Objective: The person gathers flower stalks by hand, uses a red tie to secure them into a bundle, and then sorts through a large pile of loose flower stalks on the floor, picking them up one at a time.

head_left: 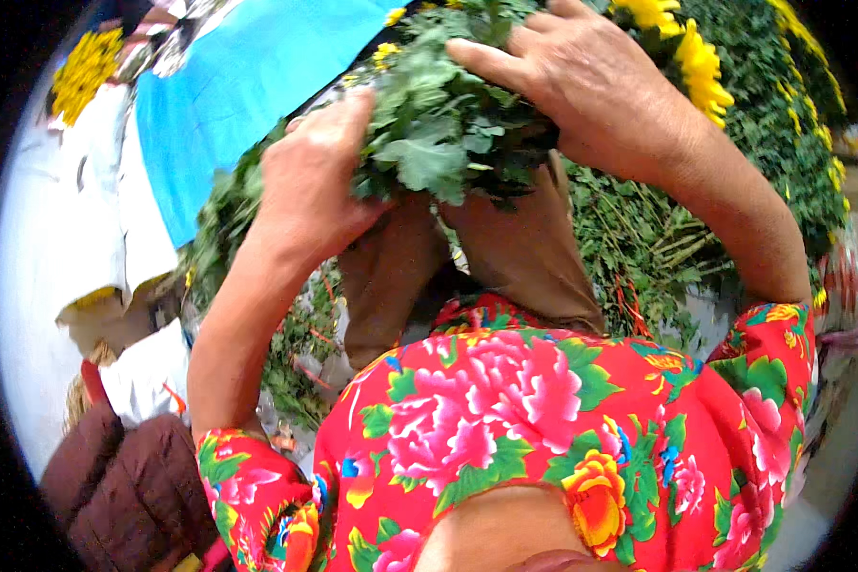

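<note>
A thick bunch of leafy chrysanthemum stems lies across my knees, between my two hands. My left hand grips its left side, with some fingers hidden behind the leaves. On the upper right, my right hand presses around the same bunch, thumb lying over the leaves and the other fingertips partly cut off at the top edge. Small yellow blooms show beyond the foliage. Large yellow chrysanthemum heads stand close beside my right wrist.
A bright blue sheet spreads beyond my left hand, beside white sheeting. Cut green stems, some with red ties, lie right of my legs. More yellow flowers are at far left. A maroon quilted garment lies lower left.
</note>
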A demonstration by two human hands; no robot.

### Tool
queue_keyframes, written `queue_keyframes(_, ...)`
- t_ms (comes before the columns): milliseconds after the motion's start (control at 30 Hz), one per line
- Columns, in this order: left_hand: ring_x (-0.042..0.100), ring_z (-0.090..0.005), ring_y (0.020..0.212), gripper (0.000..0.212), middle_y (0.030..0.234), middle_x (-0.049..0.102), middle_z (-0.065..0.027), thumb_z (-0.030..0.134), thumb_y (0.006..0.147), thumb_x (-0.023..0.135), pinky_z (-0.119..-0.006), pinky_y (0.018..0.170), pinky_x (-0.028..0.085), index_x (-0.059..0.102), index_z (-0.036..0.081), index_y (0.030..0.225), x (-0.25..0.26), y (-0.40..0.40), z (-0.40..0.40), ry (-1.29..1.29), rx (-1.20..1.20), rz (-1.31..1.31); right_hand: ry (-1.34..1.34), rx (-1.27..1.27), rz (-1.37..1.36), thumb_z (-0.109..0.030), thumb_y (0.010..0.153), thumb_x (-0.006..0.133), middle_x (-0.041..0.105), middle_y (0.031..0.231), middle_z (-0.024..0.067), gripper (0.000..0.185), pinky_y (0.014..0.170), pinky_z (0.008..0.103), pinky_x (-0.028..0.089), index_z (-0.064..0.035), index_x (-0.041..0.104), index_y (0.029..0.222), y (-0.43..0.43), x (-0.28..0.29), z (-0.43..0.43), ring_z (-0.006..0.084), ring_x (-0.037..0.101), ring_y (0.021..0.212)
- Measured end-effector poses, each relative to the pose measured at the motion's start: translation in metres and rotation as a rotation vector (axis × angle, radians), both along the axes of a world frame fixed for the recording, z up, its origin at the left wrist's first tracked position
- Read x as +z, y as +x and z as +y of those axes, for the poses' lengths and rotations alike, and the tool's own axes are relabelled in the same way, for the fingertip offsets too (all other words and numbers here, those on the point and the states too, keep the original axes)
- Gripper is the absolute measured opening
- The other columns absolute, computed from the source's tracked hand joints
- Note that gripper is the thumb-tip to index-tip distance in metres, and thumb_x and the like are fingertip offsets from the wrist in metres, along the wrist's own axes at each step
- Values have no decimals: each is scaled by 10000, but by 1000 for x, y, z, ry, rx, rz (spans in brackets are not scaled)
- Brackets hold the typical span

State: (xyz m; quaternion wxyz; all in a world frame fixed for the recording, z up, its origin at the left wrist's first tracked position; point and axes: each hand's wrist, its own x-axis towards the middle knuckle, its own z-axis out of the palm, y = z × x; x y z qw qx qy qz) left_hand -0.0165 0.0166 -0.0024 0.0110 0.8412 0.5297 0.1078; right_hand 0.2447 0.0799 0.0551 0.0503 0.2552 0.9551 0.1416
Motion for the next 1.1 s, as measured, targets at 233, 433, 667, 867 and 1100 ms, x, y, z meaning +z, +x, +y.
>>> queue_keyframes(233,567,-377,1185,857,1300,580,-201,140,595,824,-428,963,487,469,23,1365,-2,22,-22,84,-55,117,58,76,324,-145,853,529,635,749,93,334,794,450,448,-123,573,1183,27,-48,-17,294,661,816)
queue_keyframes(433,420,-417,1336,1021,1414,448,-255,257,566,875,-445,1059,414,391,-32,1417,21,41,-35,-234,-35,-77,8,76,334,-161,818,573,642,720,85,167,736,421,448,-107,609,972,32,-40,-23,298,666,761)
queue_keyframes(667,623,-383,1115,730,1262,615,-224,178,773,725,-417,937,498,438,-3,1419,-5,38,-39,104,142,4,373,-11,456,-82,883,601,567,839,62,405,836,357,452,-10,549,1277,45,-44,-39,191,583,828)
queue_keyframes(867,632,-414,1043,693,1204,639,-222,160,773,704,-436,867,507,452,17,1404,-6,15,-30,72,39,75,388,-489,968,-61,816,726,672,953,104,328,831,325,504,-14,623,1124,167,-65,-100,202,643,877)
queue_keyframes(1100,654,-386,1000,648,1140,667,-190,96,667,769,-412,856,510,561,26,1277,6,9,-18,-89,-1,-102,-662,-1509,118,-142,750,699,697,942,185,213,819,480,543,-94,730,956,280,-288,-240,380,672,887)
